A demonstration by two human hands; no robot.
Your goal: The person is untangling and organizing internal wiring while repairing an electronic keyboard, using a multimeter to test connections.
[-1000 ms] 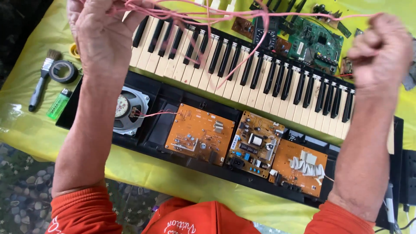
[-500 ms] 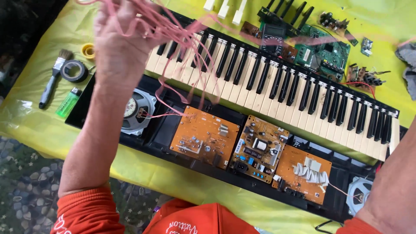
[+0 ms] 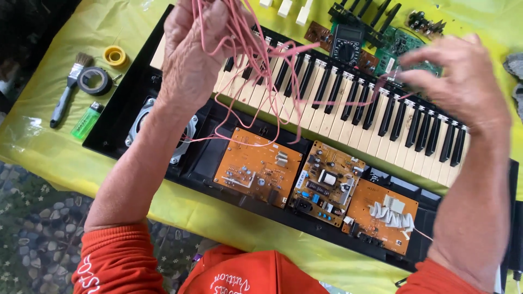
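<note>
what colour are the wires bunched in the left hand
Pink. The wires gathered in the left hand show best in the head view, looping over the keyboard.

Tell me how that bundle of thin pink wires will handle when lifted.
Probably floppy: the thin pink wires droop in loops from the left hand. Likely light, since that hand alone holds the bunch. Apt to tangle, judging by the crossing strands near the right hand.
</note>
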